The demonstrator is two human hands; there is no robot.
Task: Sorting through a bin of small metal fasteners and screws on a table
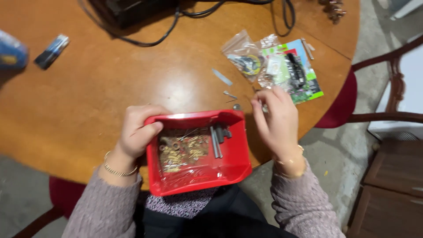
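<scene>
Round wooden table [110, 88], glossy orange-brown, bare concrete floor beyond its edge. Left hand [139, 132] clamped on the left rim of a red plastic bin [229, 154], thumb hooked over the wall, fingers wrapped behind; bin tipped at the near table edge, partly overhanging the lap. Inside the bin: small brass-coloured hardware [180, 152] heaped to the left, dark metal rods [216, 141] lying lengthwise near the middle. Right hand [277, 121] just beside the bin's right corner, fingertips pinched together over the tabletop; whether anything sits in the pinch, cannot tell. Loose small metal pieces [229, 94] just beyond the bin. Farther out, clear plastic bags of parts [246, 55] overlapping a green printed card [308, 83]. Black cables [176, 22] along the far side. Dark rectangular object [52, 51] far left.
</scene>
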